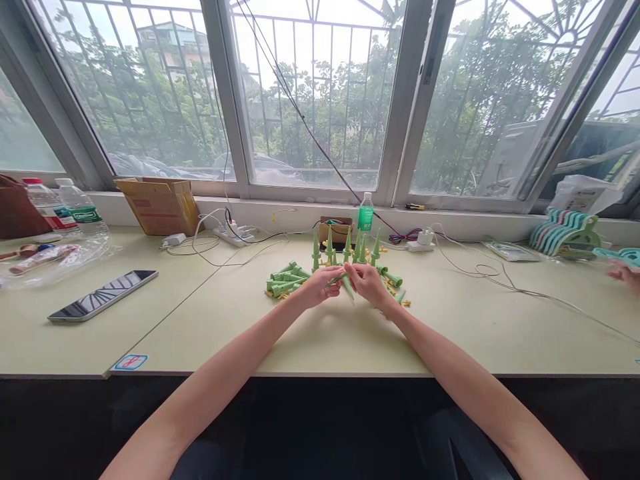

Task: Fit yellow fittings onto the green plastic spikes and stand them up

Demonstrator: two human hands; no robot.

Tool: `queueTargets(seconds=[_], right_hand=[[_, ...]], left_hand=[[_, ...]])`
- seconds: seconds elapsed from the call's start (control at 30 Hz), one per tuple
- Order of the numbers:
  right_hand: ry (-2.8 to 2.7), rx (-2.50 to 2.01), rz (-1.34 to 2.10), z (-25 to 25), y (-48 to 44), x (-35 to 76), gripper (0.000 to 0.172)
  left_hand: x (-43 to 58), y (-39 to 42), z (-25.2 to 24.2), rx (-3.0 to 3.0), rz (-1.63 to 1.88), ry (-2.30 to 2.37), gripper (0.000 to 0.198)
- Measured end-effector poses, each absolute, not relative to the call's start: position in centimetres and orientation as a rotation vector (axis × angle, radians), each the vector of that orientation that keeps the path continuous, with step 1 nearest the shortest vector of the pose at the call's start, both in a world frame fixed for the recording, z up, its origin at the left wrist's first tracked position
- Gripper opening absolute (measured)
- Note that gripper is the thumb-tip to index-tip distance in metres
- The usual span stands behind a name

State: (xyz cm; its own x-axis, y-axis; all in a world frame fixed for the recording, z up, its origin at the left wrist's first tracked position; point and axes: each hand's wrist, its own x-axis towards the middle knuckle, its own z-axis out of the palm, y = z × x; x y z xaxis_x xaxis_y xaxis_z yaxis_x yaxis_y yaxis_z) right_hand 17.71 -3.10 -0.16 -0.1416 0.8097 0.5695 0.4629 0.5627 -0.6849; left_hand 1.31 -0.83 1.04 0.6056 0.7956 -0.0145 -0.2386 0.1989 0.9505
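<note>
My left hand (323,288) is closed round a slim green plastic piece (336,279) above the table. Against its end, the fingers of my right hand (367,283) are pinched together; what they hold is hidden. A pointed green cone (348,288) shows just below the fingertips, and I cannot tell whether it is held or lies on the table. Behind my hands stand several upright green spires (316,252). Loose green tubes (286,280) are heaped to the left, with more green pieces (393,279) and small yellow parts (406,303) to the right.
A green-labelled bottle (366,213) and a small brown box (336,230) stand behind the spires. A phone (104,296), cardboard box (159,205) and power strip (234,233) are left. Cables (505,277), hangers (565,233) and another person's hand (625,273) are right.
</note>
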Motion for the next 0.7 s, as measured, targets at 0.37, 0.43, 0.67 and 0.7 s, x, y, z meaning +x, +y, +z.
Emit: queueTargets(seconds=[0.37, 0.43, 0.67, 0.7], right_hand=[[-1.794, -1.071, 0.429, -0.02, -3.19, 17.7, 0.059], [-1.795, -1.072, 0.435, 0.0, -3.21, 17.72, 0.059], [-1.805, -1.068, 0.432, -0.03, -3.23, 17.68, 0.058], [-1.805, -1.068, 0.432, -0.01, -3.24, 17.68, 0.058]], left_hand=[[0.95, -0.56, 0.96, 1.176, 0.73, 0.558, 0.024], [0.88, -0.54, 0.96, 1.176, 0.719, 0.554, 0.024], [0.6, -0.6, 1.17, 1.188, 0.694, 0.544, 0.021], [0.58, -0.65, 1.23, 1.19, 0.697, 0.546, 0.021]])
